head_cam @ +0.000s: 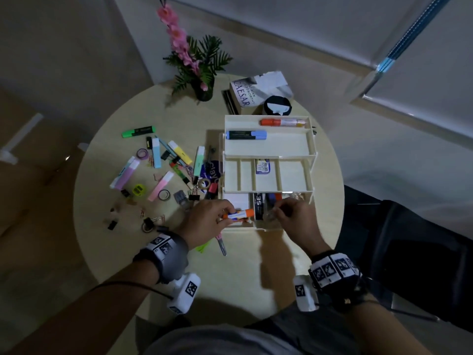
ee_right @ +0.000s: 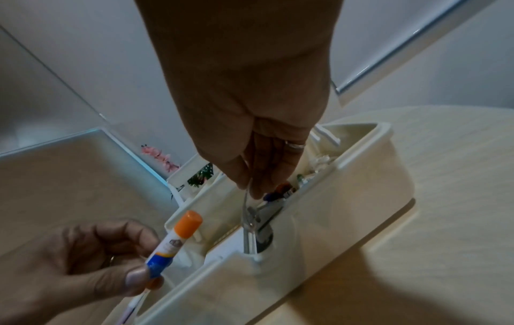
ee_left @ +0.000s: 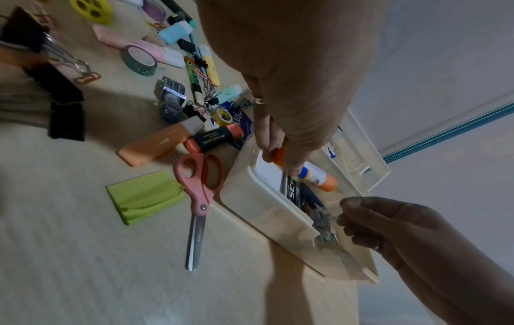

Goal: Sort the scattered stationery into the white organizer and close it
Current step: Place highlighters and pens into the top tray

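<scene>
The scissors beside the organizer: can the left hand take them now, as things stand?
Probably not at once. The scissors lie uncovered on the table, close to the left hand, but that hand already holds a glue stick.

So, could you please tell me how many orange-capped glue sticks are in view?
2. The far glue stick lies in the top tray of the organizer; the near glue stick is held by the left hand over its bottom compartment. Others may be hidden under the hands.

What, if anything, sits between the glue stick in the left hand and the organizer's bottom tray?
Nothing visible blocks it. The left hand holds the glue stick directly over the open bottom tray; the right hand works in the tray's right side.
</scene>
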